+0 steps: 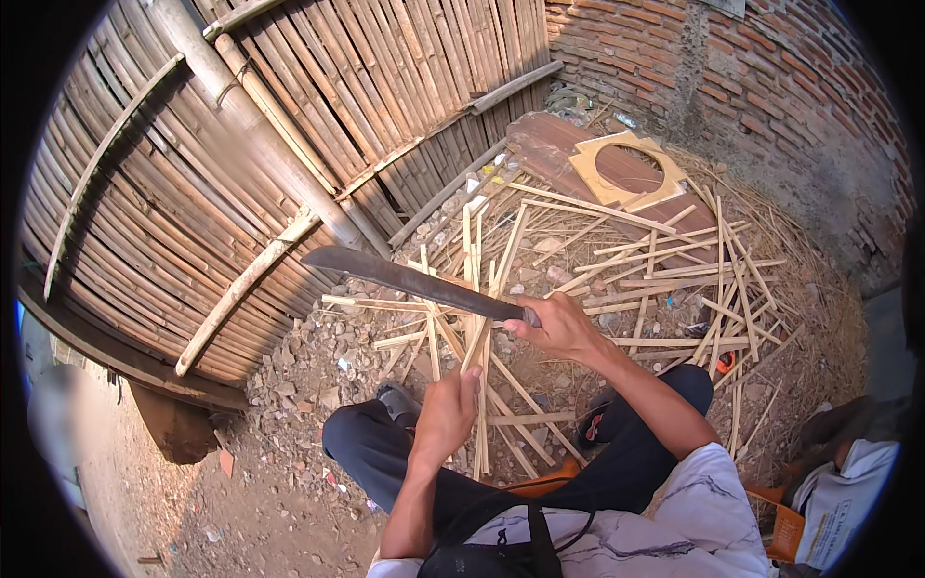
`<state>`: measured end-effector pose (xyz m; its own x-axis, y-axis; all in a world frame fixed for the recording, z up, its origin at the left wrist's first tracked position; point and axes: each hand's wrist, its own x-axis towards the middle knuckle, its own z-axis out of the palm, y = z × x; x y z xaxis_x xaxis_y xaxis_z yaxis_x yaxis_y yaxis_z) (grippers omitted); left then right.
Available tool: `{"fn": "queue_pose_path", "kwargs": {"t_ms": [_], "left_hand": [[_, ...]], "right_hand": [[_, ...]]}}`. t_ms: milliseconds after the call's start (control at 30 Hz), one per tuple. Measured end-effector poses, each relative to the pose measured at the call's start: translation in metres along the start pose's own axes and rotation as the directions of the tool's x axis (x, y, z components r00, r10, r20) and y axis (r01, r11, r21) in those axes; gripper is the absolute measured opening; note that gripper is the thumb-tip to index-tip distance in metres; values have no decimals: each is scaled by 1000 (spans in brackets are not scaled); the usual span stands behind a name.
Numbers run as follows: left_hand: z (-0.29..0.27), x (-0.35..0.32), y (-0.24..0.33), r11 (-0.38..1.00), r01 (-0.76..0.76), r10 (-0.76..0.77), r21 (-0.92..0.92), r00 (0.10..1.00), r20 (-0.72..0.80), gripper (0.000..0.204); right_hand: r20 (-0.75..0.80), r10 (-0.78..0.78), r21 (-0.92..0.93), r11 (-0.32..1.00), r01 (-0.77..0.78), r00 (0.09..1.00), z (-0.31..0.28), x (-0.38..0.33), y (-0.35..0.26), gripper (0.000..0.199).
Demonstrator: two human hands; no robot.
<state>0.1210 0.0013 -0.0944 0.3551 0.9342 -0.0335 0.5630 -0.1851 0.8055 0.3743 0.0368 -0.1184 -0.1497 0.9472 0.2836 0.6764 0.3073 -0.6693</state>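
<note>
My right hand (561,329) is closed round the handle of a machete (414,281). Its long dark blade points left and slightly up, above a pale bamboo strip (474,339). The lower end of that strip is in my left hand (448,414), which is closed with the thumb along it. Whether the blade touches the strip cannot be made out. Behind and below my hands, several more cut strips (530,418) lie crossed on the ground between my bent legs.
A large scatter of bamboo strips (737,270) covers the ground ahead and right. Beyond it lie a brown board (544,154) and a yellowish panel (588,171) with a round hole. A bamboo-slat wall (385,87) stands left, a brick wall (790,87) right. A white sack (848,501) sits at lower right.
</note>
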Motion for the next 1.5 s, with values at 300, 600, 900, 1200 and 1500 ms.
{"fn": "queue_pose_path", "kwargs": {"t_ms": [300,600,900,1200,1500], "left_hand": [[0,7,-5,999,24,-24,-35,999,22,41],[8,11,-11,998,-30,30,-57,1000,-5,42],[-34,-36,9,999,-26,28,-26,996,79,43],[-37,-25,0,967,54,15,-249,963,267,40],[-58,-23,6,900,323,-174,-293,882,437,47]], "right_hand": [[-114,-38,-62,998,31,993,20,1,-4,69],[-59,-22,-182,983,11,998,27,-6,-16,70],[-210,350,-46,929,-367,913,-23,15,35,71],[-62,428,357,853,-381,902,9,6,54,68],[-49,455,820,526,-224,889,-32,7,22,40]]}}
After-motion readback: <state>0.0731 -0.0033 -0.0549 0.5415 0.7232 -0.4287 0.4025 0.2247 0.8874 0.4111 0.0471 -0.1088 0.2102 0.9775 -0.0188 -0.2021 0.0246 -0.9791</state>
